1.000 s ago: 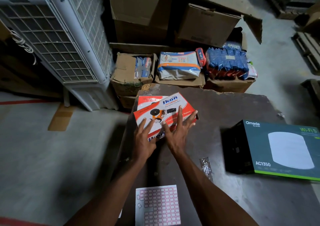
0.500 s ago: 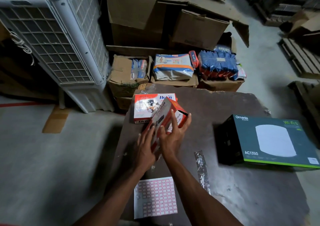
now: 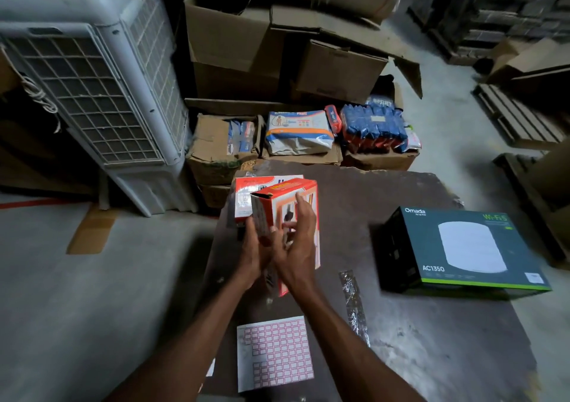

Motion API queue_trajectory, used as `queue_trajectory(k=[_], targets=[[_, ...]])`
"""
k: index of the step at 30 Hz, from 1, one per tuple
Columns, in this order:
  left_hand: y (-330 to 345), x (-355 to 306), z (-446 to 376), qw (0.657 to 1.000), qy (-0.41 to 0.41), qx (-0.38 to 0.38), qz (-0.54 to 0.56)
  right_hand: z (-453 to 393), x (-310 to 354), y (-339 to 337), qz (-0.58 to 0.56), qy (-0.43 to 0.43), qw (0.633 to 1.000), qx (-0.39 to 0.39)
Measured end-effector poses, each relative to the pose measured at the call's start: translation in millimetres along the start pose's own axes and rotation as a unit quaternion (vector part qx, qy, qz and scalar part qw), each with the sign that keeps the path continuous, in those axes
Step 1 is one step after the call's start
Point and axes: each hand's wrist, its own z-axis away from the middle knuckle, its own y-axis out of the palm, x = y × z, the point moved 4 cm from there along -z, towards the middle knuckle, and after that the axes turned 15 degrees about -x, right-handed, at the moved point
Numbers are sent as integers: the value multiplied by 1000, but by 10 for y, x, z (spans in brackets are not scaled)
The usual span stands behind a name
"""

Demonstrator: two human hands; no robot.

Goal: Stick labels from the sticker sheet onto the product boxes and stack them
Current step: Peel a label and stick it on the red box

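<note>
Tilting up off the bench [image 3: 431, 340], an orange-and-white product box [image 3: 296, 198] is held between both hands, lifted on end so that its long axis runs away from the person, the far end raised and the near end low toward the wrists. The left hand [image 3: 256, 253] is pressed against the box's left side, fingers curled round its edge. The right hand [image 3: 299, 247] is laid over the printed face, its fingers [image 3: 303, 207] reaching up that face and the thumb tucked in toward the left hand. Which hand carries more of the weight cannot be told, as the picture is blurred there.

Just behind the held box, a second box [image 3: 246, 195] of the same print is seen lying flat at the far left of the bench. The sticker sheet [image 3: 274, 352] is placed at the near edge, directly below the forearms and well apart from the box, with some cells already bare. A dark green router box [image 3: 462, 247] is set to the right.

The step in hand is judged to be turning the box to expose a face for labelling. Since the sheet lies nearer the person than the box, one hand would have to be freed and drawn back; neither hand is clearly nearer.
</note>
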Motion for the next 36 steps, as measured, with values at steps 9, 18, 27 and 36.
queue_trajectory(k=[9,18,27,36], targets=[[-344,318,-233,984,-129,111,-59,-637,-550,-287,304,-141,905,261],[-403,274,-260,980,59,93,-163,-230,-892,-157,287,-144,898,302],[-372,79,-296,916,295,47,-266,-90,-761,-147,205,-125,941,237],[-404,121,-205,908,294,63,-290,-4,-791,-193,246,-149,910,298]])
